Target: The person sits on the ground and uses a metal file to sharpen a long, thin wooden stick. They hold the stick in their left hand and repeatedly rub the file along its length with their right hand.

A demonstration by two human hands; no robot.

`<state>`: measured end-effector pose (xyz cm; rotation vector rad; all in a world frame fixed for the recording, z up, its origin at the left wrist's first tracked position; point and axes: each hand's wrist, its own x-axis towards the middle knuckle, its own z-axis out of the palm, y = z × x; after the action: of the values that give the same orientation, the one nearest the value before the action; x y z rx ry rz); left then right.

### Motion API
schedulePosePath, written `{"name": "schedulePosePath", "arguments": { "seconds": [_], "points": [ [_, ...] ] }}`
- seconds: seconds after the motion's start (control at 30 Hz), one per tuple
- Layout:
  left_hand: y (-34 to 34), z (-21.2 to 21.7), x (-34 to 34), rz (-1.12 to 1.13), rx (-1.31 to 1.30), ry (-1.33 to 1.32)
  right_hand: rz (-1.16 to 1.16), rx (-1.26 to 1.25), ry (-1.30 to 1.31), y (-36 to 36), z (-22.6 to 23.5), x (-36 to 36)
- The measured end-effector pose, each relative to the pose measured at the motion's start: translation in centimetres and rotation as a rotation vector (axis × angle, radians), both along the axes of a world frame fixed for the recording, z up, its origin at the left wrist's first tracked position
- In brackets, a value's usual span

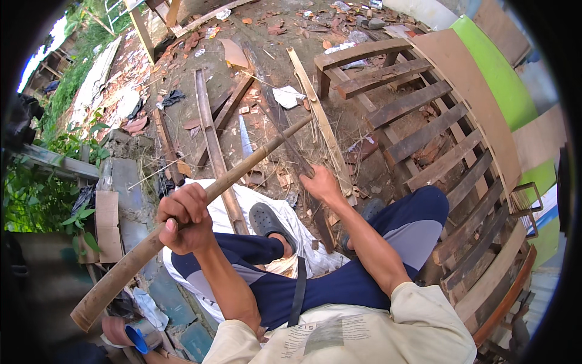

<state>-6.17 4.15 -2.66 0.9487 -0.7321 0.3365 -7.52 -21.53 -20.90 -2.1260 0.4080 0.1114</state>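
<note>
My left hand (185,218) is closed around a brown bamboo pole (236,173), which slants from the lower left up to the right in front of me. Nearer the middle, my right hand (321,183) is closed on the end of a long, narrow dark tool that looks like a machete (285,139). Its blade points up and away, passing by the far end of the pole; whether they touch I cannot tell. A split bamboo length (212,139) lies beyond my left hand, and another split bamboo piece (321,115) lies beyond my right hand.
A slatted wooden frame (418,145) runs along the right. White cloth (233,197) lies beneath my feet. A pale, saw-like blade (245,138), boards and scraps litter the dirt. A low block wall (124,182) and a blue cup (136,340) are at the left.
</note>
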Motion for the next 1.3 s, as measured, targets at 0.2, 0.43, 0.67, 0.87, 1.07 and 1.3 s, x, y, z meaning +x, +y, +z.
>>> {"name": "schedulePosePath", "arguments": {
  "seconds": [0.2,0.43,0.67,0.87,1.07,1.3],
  "points": [
    [0.0,-1.3,1.1,0.715,-0.108,0.079,-0.069,0.159,-0.092,0.6,3.8,0.0],
    [2.4,0.1,1.6,1.183,-0.137,0.256,0.056,0.105,0.056,-3.7,9.1,-2.9],
    [6.4,2.0,1.8,1.103,-0.215,0.504,-0.027,0.134,0.096,-6.1,6.9,-4.7],
    [12.8,2.1,0.8,1.096,-0.303,0.421,-0.055,0.193,0.085,-5.1,7.7,-4.4],
    [12.2,5.9,-0.3,0.867,-0.44,0.323,0.012,0.142,0.031,-4.7,9.1,-4.5],
    [7.4,8.7,-0.6,0.764,-0.362,0.04,-0.037,0.127,0.021,-5.2,8.3,-4.4]
  ]
}}
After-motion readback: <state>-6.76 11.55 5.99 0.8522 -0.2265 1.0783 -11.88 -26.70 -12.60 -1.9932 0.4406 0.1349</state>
